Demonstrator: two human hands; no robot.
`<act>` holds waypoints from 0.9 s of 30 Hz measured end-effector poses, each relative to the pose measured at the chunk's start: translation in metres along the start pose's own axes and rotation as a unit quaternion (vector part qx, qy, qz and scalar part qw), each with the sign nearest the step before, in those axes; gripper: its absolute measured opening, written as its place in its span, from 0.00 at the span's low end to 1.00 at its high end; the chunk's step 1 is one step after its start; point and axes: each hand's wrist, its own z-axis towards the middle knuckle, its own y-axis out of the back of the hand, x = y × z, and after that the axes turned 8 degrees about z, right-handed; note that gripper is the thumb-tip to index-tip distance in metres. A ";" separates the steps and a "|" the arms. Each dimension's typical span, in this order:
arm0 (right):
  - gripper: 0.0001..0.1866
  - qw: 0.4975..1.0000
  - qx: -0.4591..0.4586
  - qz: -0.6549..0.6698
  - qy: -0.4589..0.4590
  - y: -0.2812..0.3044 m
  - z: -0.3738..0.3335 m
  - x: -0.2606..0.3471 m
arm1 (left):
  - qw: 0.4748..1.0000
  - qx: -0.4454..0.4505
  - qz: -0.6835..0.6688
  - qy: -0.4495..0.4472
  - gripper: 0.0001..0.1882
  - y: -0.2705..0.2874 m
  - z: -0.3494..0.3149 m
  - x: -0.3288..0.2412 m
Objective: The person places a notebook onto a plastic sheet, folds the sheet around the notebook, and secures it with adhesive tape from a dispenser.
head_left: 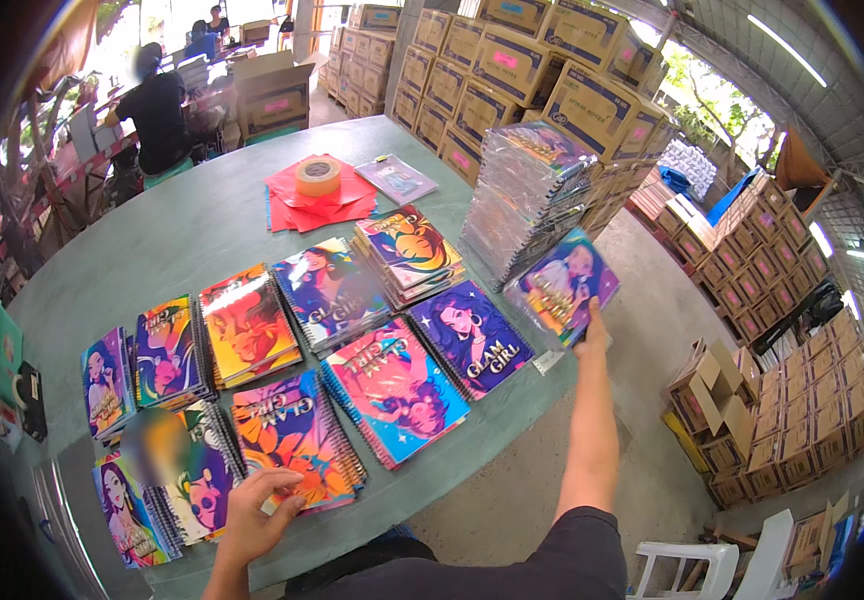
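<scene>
My right hand [593, 328] grips the near edge of a spiral notebook [564, 288] with a blue and purple illustrated cover. It holds this notebook tilted beside the table's right edge, close to a tall wrapped stack of notebooks [527, 195]. At the front of the table, my left hand [258, 515] is open, thumb and fingers apart, at the lower edge of a stack of orange-flowered notebooks [292, 435]. To the right of that stack lie pink and blue notebooks [397, 385] and purple ones [472, 338]. Red-orange notebooks [245, 320] sit behind, among several other stacks in two rows.
On the green table [202, 215], a tape roll [318, 178] rests on red sheets [292, 212], beside a clear-wrapped pack [398, 180]. Stacked cartons [507, 65] rise behind the table. An open carton [717, 395] and a white chair [687, 565] stand right. A person [157, 115] sits far left.
</scene>
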 end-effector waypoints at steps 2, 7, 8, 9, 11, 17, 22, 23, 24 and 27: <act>0.41 0.916 -0.090 -0.390 0.007 0.030 0.034 -0.021 | 1.000 0.003 0.010 -0.004 0.15 -0.011 0.021 -0.011; 0.48 0.925 -0.199 -0.285 0.156 0.016 0.041 -0.089 | 1.000 0.012 0.015 -0.018 0.16 -0.030 0.052 -0.021; 0.48 0.937 -0.184 -0.255 0.151 0.005 0.038 -0.089 | 0.999 0.019 0.026 -0.011 0.16 -0.031 0.052 -0.022; 0.47 0.949 -0.169 -0.223 0.144 -0.005 0.036 -0.092 | 0.999 0.024 0.037 -0.002 0.17 -0.030 0.050 -0.021; 0.45 0.925 -0.203 -0.293 0.133 -0.015 0.035 -0.096 | 0.998 0.048 0.028 0.029 0.17 -0.029 0.048 -0.017; 0.37 0.834 -0.064 -0.466 0.287 0.036 0.067 -0.078 | 0.988 0.038 0.146 -0.044 0.18 0.024 0.041 0.046; 0.34 0.835 -0.062 -0.541 0.084 0.081 0.079 0.024 | 0.813 -0.235 0.472 0.247 0.25 0.216 0.009 0.212; 0.34 0.835 -0.066 -0.543 0.053 0.073 0.073 0.039 | 0.776 -0.358 0.423 0.301 0.26 0.243 -0.009 0.241; 0.33 0.843 -0.061 -0.534 0.035 0.063 0.069 0.046 | 0.740 -0.358 0.435 0.367 0.26 0.259 -0.026 0.270; 0.32 0.891 0.033 -0.443 0.097 -0.001 0.036 0.036 | 0.687 -0.325 0.447 0.472 0.26 0.269 -0.038 0.317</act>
